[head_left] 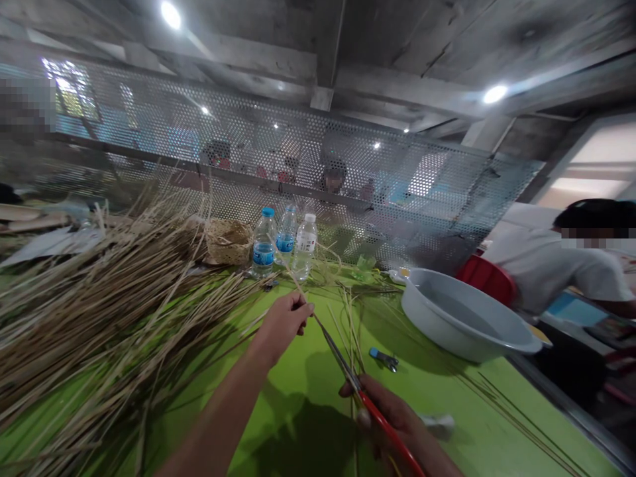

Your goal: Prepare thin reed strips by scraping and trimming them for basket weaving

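Note:
My left hand (285,321) is closed in a pinch on a thin straw strip (289,273), which runs up and away past the bottles. In my right hand (392,411) is a pair of red-handled scissors (342,361), its long metal blades pointing up toward my left fingertips. The blade tips lie close to the strip's near end; whether they touch it I cannot tell. Several loose straw strips (352,324) lie on the green table (318,384) beyond the scissors. Right of the blades sits a small blue-ended clip-like tool (383,359).
A large heap of straw (99,305) covers the left side. Behind stand a woven basket (227,242) and several plastic bottles (263,245). A pale basin (462,318) is at right, near a red container (487,278) and a person in a white shirt (556,265). A perforated metal screen (278,152) closes the back.

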A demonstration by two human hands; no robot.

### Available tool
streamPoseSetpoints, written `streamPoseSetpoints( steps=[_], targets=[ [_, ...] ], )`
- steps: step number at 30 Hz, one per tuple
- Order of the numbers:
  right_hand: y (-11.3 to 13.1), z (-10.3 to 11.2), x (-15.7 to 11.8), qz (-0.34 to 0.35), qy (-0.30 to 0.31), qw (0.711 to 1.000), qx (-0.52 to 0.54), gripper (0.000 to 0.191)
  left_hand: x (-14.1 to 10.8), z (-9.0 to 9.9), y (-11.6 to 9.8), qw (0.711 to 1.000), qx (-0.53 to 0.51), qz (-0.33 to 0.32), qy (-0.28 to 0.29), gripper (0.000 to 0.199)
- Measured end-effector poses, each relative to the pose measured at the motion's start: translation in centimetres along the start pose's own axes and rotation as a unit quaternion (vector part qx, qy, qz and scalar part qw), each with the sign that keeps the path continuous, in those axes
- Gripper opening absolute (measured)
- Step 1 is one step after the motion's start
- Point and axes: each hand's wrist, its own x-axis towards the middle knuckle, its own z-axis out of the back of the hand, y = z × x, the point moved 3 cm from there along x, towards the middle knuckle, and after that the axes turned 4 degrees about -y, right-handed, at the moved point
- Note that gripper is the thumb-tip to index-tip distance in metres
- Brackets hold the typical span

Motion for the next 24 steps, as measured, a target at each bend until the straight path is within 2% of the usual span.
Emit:
streamPoseSetpoints(
  steps=[6,14,24],
  targets=[
    [-0.67,0.08,0.47,-0.005,0.007,1.0,-0.022,0.05,-0.01,0.07,0.11,1.0,0.018,-0.008,0.007,0.023],
    [-0.41,0.59,0.45,0.022,0.011,0.998,-0.05,0.055,0.34,-0.02,0.51,0.999,0.038,-0.025,0.001,0.023],
    [-1.05,0.68,0.68,0.003,-0.005,1.0,-0.02,0.053,0.03,-0.6,0.27,0.999,0.039,-0.032,0.021,0.023]
  ],
)
